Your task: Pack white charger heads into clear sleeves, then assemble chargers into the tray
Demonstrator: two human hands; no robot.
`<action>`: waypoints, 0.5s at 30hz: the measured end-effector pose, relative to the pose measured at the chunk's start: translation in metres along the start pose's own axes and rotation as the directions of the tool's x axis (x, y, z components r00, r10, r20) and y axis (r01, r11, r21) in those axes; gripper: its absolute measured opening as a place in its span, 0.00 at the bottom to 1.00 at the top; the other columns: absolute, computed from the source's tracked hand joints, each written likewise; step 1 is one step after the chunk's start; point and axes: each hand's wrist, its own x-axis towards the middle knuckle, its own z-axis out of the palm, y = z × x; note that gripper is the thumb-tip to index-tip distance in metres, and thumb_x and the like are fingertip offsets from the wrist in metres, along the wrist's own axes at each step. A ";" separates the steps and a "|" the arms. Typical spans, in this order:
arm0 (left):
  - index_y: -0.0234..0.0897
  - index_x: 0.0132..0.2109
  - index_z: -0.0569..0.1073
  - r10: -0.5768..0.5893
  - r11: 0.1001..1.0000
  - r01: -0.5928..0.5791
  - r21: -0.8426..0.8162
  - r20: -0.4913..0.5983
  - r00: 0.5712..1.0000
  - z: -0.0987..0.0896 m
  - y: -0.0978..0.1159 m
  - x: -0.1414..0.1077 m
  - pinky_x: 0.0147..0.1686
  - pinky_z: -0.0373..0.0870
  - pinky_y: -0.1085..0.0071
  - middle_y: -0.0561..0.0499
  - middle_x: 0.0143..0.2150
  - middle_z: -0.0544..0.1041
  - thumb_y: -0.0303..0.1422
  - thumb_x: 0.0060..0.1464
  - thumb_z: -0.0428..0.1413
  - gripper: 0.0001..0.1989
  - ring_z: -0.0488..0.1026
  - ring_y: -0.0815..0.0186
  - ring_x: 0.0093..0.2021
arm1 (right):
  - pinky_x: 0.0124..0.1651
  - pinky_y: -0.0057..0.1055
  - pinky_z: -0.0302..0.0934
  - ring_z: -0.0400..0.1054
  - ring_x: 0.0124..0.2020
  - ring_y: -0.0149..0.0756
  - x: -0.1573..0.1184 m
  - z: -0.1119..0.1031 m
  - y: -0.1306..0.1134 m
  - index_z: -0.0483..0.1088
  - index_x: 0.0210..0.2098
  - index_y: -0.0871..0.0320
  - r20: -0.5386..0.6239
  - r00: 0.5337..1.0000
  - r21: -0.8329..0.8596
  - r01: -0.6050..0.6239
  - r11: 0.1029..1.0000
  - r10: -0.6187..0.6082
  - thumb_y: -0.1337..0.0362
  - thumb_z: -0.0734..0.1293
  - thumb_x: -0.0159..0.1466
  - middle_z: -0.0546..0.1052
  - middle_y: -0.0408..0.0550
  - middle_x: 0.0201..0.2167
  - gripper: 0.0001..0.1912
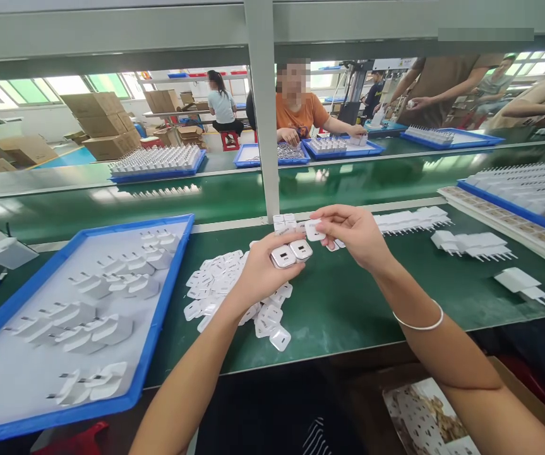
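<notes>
My left hand (pixel 263 262) is closed around two white charger plugs (pixel 292 253) held side by side, their port ends facing me. In my right hand (pixel 350 235), thumb and fingers pinch a small white square cover plate (pixel 314 230) just behind and above those plugs. A loose pile of similar cover plates (pixel 218 278) lies on the green bench beneath and left of my left hand. Several small white pieces (pixel 285 221) stand just behind my hands, partly hidden. Rows of white chargers with pins (pixel 412 220) lie to the right of my right hand.
At left, a blue-rimmed tray (pixel 158 328) holds white chargers, pins up. Another blue tray (pixel 518 201) of chargers sits at far right. A metal post (pixel 266 114) rises behind my hands. Across the green conveyor (pixel 206 199), a person in orange (pixel 300 114) handles parts at trays.
</notes>
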 end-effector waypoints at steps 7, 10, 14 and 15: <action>0.43 0.50 0.78 0.082 0.997 -0.081 0.015 -0.031 0.996 0.002 0.000 0.001 0.49 0.74 0.61 0.49 0.52 0.79 0.23 0.46 0.63 0.22 0.76 0.58 0.51 | 0.20 0.25 0.61 0.67 0.21 0.27 -0.011 0.017 0.000 0.78 0.31 0.58 0.053 0.998 0.087 -0.035 0.996 0.030 0.61 0.76 0.54 0.79 0.46 0.29 0.08; 0.43 0.50 0.78 0.098 0.994 -0.095 0.062 -0.037 0.995 0.004 0.001 0.001 0.50 0.73 0.62 0.50 0.51 0.79 0.22 0.46 0.63 0.22 0.77 0.59 0.50 | 0.21 0.26 0.63 0.68 0.20 0.27 -0.012 0.019 0.002 0.79 0.30 0.58 0.043 0.998 0.097 -0.059 0.994 0.055 0.62 0.76 0.54 0.78 0.45 0.29 0.07; 0.42 0.50 0.77 0.120 0.989 -0.116 0.092 -0.047 0.992 0.006 -0.001 0.000 0.51 0.73 0.63 0.50 0.52 0.79 0.21 0.46 0.62 0.23 0.76 0.60 0.51 | 0.22 0.27 0.63 0.67 0.19 0.26 -0.012 0.020 0.004 0.79 0.30 0.58 0.021 0.999 0.081 -0.040 0.996 0.039 0.62 0.77 0.53 0.79 0.45 0.30 0.07; 0.42 0.50 0.77 0.124 0.988 -0.119 0.095 -0.045 0.991 0.006 -0.001 0.000 0.51 0.73 0.63 0.50 0.52 0.79 0.21 0.46 0.62 0.23 0.76 0.59 0.51 | 0.21 0.26 0.62 0.67 0.19 0.25 -0.012 0.021 0.004 0.79 0.30 0.58 0.017 0.999 0.072 -0.035 0.997 0.034 0.63 0.77 0.53 0.79 0.45 0.31 0.07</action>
